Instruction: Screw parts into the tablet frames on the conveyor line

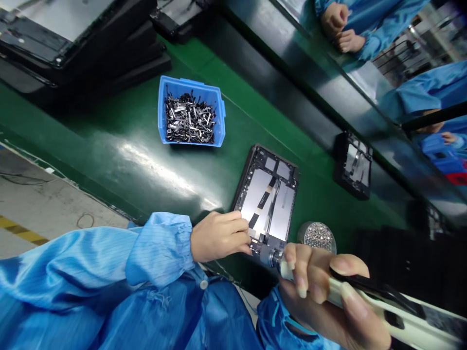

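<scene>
An opened tablet (282,209) lies in a black holder on the green bench, its silver battery plates and dark ribbon cables showing. My left hand (222,236) is closed at the tablet's near left corner, fingers curled on its edge. In my right hand (321,282) is a pale electric screwdriver (335,291), its fingers wrapped round the body. The screwdriver's metal nose points at the tablet's near end; the bit's tip is hidden, so contact cannot be made out. Right beside the tablet stands a round clear container of small screws (318,236).
A blue bin (221,121) full of small metal-and-black parts stands on the green bench (146,170). Stacked black holders with devices (73,53) rise at upper left. Another opened device (355,165) sits farther right. Co-workers in blue sleeves (383,29) are across the line.
</scene>
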`<move>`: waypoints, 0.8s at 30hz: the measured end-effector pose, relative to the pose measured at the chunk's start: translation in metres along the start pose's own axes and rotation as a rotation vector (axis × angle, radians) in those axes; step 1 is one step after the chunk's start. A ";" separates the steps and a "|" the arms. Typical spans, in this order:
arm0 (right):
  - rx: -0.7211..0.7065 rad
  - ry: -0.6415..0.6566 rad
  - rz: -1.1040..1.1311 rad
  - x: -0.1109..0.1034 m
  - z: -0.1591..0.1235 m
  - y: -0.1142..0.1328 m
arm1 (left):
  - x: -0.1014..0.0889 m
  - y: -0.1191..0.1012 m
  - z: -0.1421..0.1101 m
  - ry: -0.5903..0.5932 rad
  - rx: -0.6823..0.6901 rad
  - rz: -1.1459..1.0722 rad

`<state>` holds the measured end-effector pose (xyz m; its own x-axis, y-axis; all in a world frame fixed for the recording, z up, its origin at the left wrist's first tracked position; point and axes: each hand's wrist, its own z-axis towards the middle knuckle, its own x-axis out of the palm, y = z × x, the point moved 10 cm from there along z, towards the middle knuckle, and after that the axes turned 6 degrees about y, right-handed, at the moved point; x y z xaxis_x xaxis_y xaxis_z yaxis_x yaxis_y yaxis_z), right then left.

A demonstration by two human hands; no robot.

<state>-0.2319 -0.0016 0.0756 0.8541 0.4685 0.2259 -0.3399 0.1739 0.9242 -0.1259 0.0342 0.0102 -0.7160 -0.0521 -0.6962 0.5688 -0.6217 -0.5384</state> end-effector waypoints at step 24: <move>0.008 0.036 0.011 -0.001 0.000 0.002 | -0.002 -0.003 0.005 -0.032 0.018 -0.134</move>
<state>-0.2329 -0.0021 0.0770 0.8355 0.5014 0.2249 -0.3459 0.1618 0.9242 -0.1279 0.0322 0.0159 -0.7980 0.0074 -0.6027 0.4599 -0.6388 -0.6168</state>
